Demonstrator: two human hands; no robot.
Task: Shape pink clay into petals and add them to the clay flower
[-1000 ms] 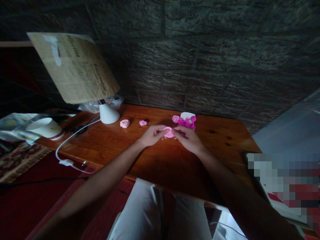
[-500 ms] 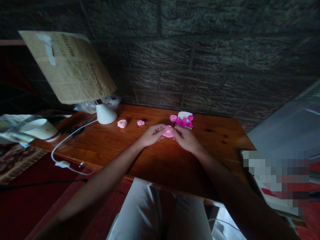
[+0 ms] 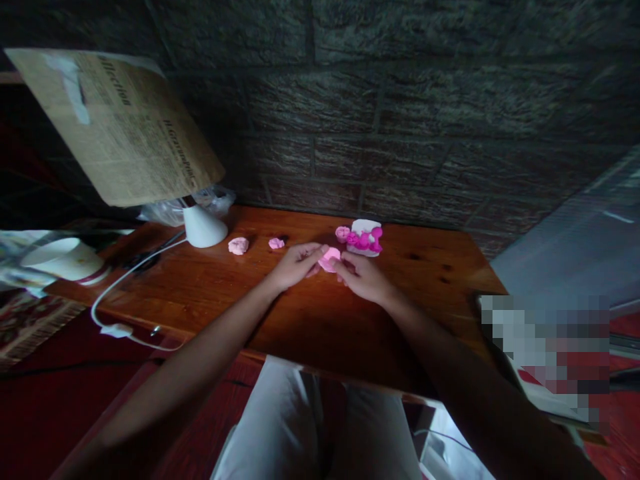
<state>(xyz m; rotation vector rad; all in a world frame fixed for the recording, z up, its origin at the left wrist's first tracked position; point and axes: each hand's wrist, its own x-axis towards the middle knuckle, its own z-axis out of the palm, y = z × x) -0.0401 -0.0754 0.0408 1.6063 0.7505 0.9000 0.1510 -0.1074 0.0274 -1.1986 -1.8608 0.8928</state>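
Observation:
A flat, roundish piece of pink modelling clay [image 3: 330, 259] is held between my two hands above the wooden table. My left hand [image 3: 296, 264] pinches its left edge, thumb on top. On the other side my right hand [image 3: 363, 275] grips the lower right edge between thumb and fingers. Just behind my right hand lies a white card [image 3: 366, 225] with several bright magenta clay pieces [image 3: 367, 240] on it. A pink clay rosette [image 3: 343, 233] sits at the card's left. Farther left are a small pink lump [image 3: 277, 243] and a larger pale pink lump [image 3: 239, 245].
A lamp with a newsprint shade [image 3: 135, 127] stands at the table's back left, its white cord [image 3: 117, 283] hanging over the front edge. A paper cup [image 3: 65, 260] is at the far left. The brick wall [image 3: 425, 107] rises behind the wooden table [image 3: 320, 327].
The pink clay has turned in my fingers, and more of its flat face now shows. My hands have spread slightly apart. The whole view has shifted a little.

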